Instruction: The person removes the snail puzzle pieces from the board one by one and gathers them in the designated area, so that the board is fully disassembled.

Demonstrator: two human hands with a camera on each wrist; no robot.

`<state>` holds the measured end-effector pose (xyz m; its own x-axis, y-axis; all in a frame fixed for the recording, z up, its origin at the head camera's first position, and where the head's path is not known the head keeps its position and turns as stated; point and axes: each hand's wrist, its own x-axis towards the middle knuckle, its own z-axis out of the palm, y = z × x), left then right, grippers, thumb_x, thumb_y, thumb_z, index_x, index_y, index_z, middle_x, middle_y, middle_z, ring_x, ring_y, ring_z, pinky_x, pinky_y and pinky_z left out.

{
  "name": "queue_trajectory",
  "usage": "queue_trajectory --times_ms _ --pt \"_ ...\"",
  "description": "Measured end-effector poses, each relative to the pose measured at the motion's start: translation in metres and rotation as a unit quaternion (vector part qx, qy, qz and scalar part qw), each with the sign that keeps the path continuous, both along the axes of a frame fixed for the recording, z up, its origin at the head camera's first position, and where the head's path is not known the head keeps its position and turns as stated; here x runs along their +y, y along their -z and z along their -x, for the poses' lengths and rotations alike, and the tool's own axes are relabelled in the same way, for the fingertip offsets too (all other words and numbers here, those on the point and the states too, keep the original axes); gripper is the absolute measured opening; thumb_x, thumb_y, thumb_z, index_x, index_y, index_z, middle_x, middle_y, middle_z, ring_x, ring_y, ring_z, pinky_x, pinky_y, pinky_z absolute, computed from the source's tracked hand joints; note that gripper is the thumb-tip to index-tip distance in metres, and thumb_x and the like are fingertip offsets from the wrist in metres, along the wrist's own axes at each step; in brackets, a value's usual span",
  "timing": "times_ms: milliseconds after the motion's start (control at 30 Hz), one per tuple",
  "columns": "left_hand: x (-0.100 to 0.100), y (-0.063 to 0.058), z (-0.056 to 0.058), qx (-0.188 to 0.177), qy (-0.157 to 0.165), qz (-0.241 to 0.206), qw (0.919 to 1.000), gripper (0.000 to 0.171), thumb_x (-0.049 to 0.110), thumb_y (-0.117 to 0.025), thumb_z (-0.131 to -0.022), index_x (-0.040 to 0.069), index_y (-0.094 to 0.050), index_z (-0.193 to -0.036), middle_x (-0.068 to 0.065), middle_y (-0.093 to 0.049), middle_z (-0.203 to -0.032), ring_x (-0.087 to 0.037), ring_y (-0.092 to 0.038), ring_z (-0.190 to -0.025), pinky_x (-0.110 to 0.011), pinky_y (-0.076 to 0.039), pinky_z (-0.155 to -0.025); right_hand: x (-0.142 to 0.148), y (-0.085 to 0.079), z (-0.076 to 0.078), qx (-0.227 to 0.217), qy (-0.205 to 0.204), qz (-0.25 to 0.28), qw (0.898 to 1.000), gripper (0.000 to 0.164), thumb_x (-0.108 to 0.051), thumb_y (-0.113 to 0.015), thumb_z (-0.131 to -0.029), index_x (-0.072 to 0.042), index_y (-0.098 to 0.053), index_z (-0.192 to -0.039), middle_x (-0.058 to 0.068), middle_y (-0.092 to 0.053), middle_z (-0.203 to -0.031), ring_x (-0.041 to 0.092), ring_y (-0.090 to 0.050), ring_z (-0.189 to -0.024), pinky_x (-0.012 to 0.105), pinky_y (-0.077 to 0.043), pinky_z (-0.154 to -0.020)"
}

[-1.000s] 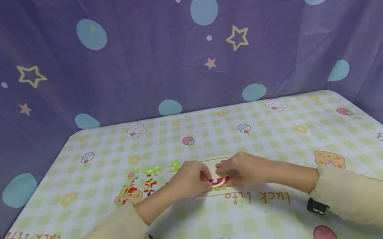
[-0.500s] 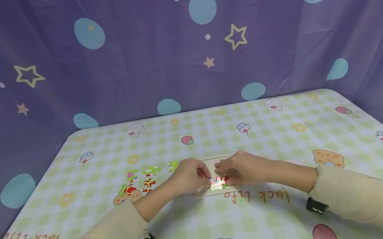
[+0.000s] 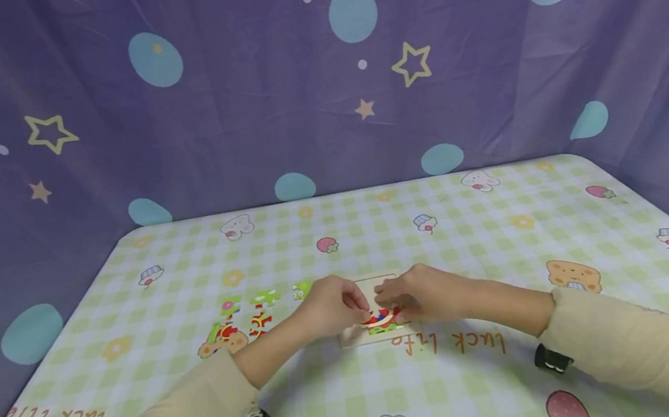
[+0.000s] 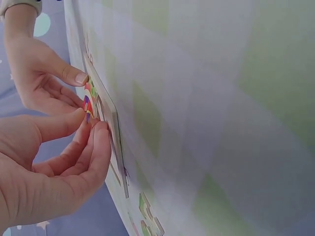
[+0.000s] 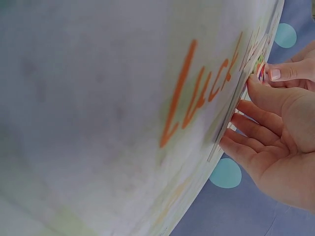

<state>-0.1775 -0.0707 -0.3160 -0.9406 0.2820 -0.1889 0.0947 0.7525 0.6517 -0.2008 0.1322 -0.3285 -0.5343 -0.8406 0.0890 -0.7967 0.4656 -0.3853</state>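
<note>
A few joined jigsaw puzzle pieces [image 3: 381, 320], red, green, blue and white, sit between my hands over a pale wooden puzzle board [image 3: 378, 283]. My left hand [image 3: 330, 308] pinches one side of them between thumb and forefinger, its other fingers curled near the board. From the opposite side my right hand [image 3: 434, 292] holds them with its thumb [image 5: 261, 93]; the right wrist view shows its remaining fingers spread along the board's edge. The pieces look tilted off the board in the left wrist view. The fingers hide part of their outline.
Several loose puzzle pieces [image 3: 265, 297] lie to the left of the board, some partly behind the left forearm. They rest on a green checked tablecloth [image 3: 313, 413] with printed cartoons. A purple curtain [image 3: 267, 103] hangs behind the table's far edge.
The joined pieces tilt between the hands: a bright glare on them half a second ago is gone now. Both hands stay almost in place.
</note>
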Motion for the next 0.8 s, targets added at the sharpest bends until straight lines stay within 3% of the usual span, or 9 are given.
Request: queue_trajectory --times_ms 333,600,800 --pt "0.004 -0.001 -0.004 -0.047 -0.023 -0.067 0.9964 0.008 0.002 -0.074 -0.079 0.005 -0.066 -0.078 -0.004 -0.064 -0.069 -0.012 -0.063 -0.058 -0.021 -0.049 -0.055 0.001 0.001 0.0 0.003 0.003 -0.003 1.0 0.035 -0.011 -0.071 -0.085 -0.004 -0.067 -0.119 0.015 -0.065 -0.126 0.029 -0.061 -0.12 0.039 -0.052 -0.097" --pt "-0.003 -0.002 -0.004 -0.015 -0.033 -0.068 0.997 0.008 0.001 -0.075 -0.077 0.005 -0.068 -0.076 -0.003 -0.067 -0.067 -0.01 -0.062 -0.057 -0.022 -0.052 -0.056 0.0 0.0 -0.002 0.0 0.008 -0.005 1.0 0.034 -0.01 -0.071 -0.085 -0.003 -0.067 -0.118 0.015 -0.064 -0.127 0.029 -0.061 -0.121 0.039 -0.051 -0.098" --pt "-0.021 0.002 -0.001 -0.017 -0.048 -0.065 0.9966 0.007 0.002 -0.076 -0.076 0.007 -0.071 -0.076 0.0 -0.067 -0.066 -0.009 -0.062 -0.056 -0.022 -0.052 -0.056 0.0 -0.001 -0.003 -0.008 0.014 -0.01 1.0 0.035 -0.009 -0.07 -0.086 -0.001 -0.066 -0.119 0.016 -0.063 -0.128 0.028 -0.059 -0.123 0.04 -0.048 -0.101"
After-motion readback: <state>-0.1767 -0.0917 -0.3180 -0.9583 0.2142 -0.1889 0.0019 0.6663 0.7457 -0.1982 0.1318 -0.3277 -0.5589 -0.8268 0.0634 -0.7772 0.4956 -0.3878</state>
